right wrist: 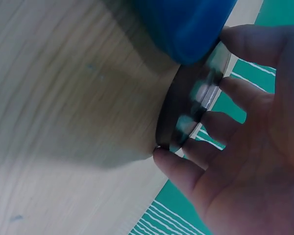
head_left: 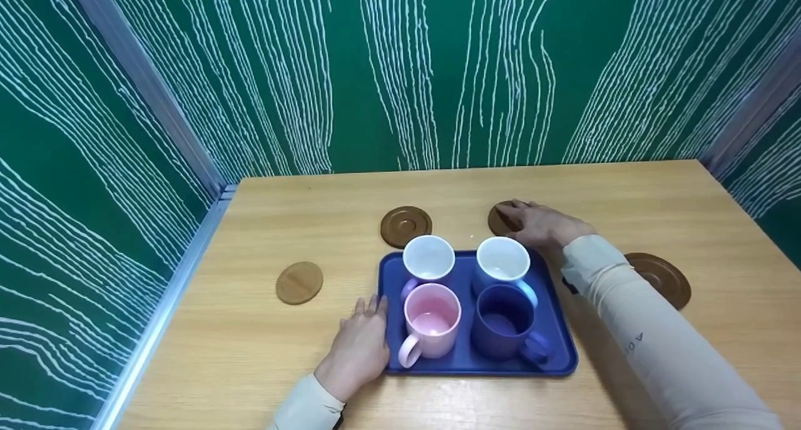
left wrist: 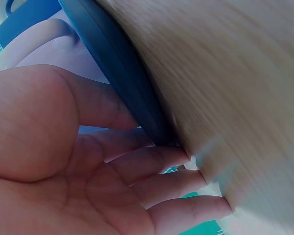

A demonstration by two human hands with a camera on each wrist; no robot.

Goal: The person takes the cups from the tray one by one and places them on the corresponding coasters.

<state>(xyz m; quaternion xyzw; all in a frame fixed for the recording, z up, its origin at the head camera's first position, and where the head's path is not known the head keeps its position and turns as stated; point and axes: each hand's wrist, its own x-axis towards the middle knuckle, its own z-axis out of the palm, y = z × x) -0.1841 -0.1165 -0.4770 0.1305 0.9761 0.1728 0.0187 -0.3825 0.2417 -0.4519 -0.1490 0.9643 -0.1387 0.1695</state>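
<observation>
A blue tray [head_left: 466, 355] bears several mugs: a pink mug [head_left: 432, 317], a dark blue mug [head_left: 500, 333], one with a white inside and purple handle [head_left: 408, 287], and a light blue mug with a white inside [head_left: 504, 258]. My left hand [head_left: 360, 348] rests at the tray's left edge. In the left wrist view its thumb [left wrist: 108, 105] meets the rim, while its fairly straight fingers touch the table. Behind the tray, my right hand [head_left: 544, 223] holds a round brown coaster [head_left: 499, 217]. Its thumb and fingers spread round the coaster's edge in the right wrist view.
Another brown coaster [head_left: 405, 226] lies behind the tray, and a lighter one [head_left: 300, 283] to its left. A larger brown coaster [head_left: 666, 280] is partly covered by the right sleeve [head_left: 657, 330]. Green patterned curtains [head_left: 400, 73] surround the wooden table [head_left: 206, 330].
</observation>
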